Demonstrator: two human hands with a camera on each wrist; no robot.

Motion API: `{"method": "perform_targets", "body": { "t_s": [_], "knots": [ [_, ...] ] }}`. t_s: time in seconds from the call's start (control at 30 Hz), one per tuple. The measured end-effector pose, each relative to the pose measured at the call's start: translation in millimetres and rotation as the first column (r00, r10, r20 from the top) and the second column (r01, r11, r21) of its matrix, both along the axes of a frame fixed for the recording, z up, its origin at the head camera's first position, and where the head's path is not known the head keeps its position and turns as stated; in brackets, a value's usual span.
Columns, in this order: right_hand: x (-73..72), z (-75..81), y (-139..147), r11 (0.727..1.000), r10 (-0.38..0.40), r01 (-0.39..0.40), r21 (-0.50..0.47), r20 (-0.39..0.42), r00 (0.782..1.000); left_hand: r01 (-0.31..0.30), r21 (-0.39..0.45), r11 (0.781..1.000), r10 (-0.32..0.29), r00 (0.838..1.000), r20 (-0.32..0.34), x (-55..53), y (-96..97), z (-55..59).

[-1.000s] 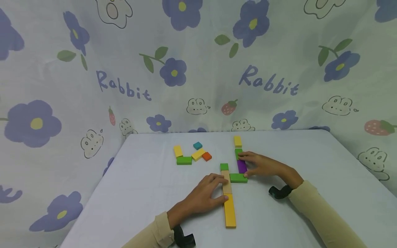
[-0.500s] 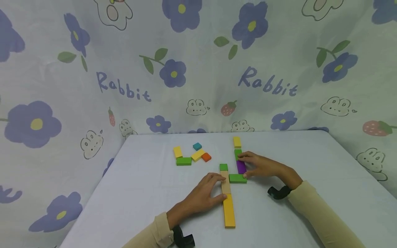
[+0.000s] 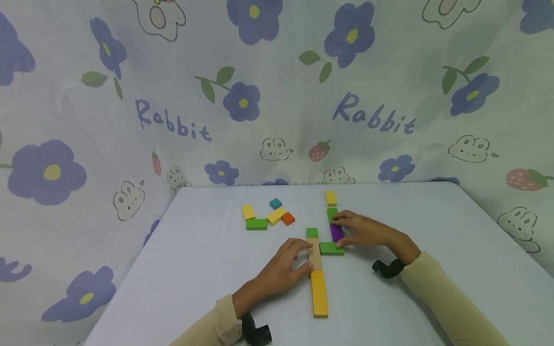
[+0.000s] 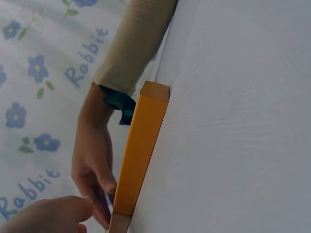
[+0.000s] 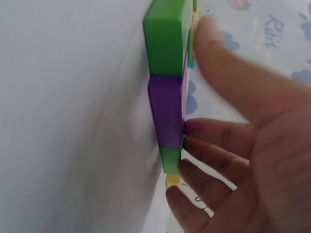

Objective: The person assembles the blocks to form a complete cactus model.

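My left hand (image 3: 280, 270) rests along the left side of a column of flat blocks in the head view, its fingertips and thumb at a tan block (image 3: 317, 259). Below that lies a long orange block (image 3: 320, 294), and above it a small green block (image 3: 312, 232). A green block (image 3: 329, 248) runs crosswise to the right. My right hand (image 3: 368, 231) is beside a purple block (image 3: 336, 233) and a farther green block (image 3: 331, 212), loose fingers on or against them, thumb at the crosswise block. In the right wrist view the purple block (image 5: 166, 109) meets green ones at both ends.
A yellow block (image 3: 331, 198) lies beyond the right row, with a small gap. Back left on the white table (image 3: 195, 269) are a green block (image 3: 257, 224), two yellow blocks (image 3: 277, 216), a blue block (image 3: 275, 203) and an orange-red block (image 3: 288, 218). A patterned cloth (image 3: 277, 115) hangs behind.
My left thumb has slid up from the orange block's top end to the tan block, and the fingers shifted slightly up. My right thumb moved a little left along the crosswise green block.
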State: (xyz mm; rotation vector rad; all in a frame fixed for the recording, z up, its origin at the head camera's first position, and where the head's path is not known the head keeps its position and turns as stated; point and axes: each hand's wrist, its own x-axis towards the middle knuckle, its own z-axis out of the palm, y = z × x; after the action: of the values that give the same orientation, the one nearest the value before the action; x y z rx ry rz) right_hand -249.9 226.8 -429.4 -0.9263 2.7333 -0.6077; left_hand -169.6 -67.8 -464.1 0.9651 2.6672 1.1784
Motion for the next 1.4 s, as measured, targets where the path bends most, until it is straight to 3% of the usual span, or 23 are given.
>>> {"method": "perform_targets", "body": {
  "t_s": [0.17,0.37,0.5,0.7,0.8,0.93,1.03,1.2,1.4],
  "knots": [
    [-0.3,1.6,-2,1.0,-0.022,0.022,-0.015,0.01,1.0,-0.04,0.006,0.999,0.04,0.999,0.012,-8.3,-6.2,9.9],
    [0.4,0.2,-4,0.999,-0.021,0.023,-0.036,0.052,0.998,-0.143,-0.018,0.99,0.143,0.989,0.037,-27.5,-26.4,25.5],
    [0.9,-1.5,-5,0.999,-0.029,0.031,-0.038,0.069,0.997,-0.171,-0.055,0.984,0.173,0.985,0.029,-46.9,-39.6,41.5],
    [3.8,0.0,-4,0.997,-0.063,0.066,-0.028,0.104,0.993,-0.124,-0.188,0.974,0.118,0.992,-0.042,-83.9,-53.5,67.8],
    [3.0,1.1,-3,0.997,-0.07,0.072,-0.021,0.104,0.992,-0.108,-0.254,0.961,0.105,0.994,-0.026,-102.8,-56.9,75.4],
    [1.0,2.3,-1,0.998,-0.059,0.061,-0.02,0.096,0.994,-0.099,-0.359,0.928,0.114,0.993,0.023,-121.4,-57.2,75.1],
    [0.2,1.5,0,0.998,-0.058,0.061,-0.031,0.111,0.992,-0.082,-0.433,0.898,0.109,0.993,0.038,-128.2,-54.9,69.8],
    [0.7,-2.7,0,0.996,-0.073,0.078,-0.033,0.133,0.988,-0.039,-0.514,0.857,0.075,0.996,0.048,-129.1,-47.4,60.6],
    [1.9,-4.2,0,0.996,-0.07,0.076,-0.037,0.126,0.99,-0.02,-0.584,0.811,0.055,0.998,0.042,-126.1,-35.7,58.8]
  ]
}}
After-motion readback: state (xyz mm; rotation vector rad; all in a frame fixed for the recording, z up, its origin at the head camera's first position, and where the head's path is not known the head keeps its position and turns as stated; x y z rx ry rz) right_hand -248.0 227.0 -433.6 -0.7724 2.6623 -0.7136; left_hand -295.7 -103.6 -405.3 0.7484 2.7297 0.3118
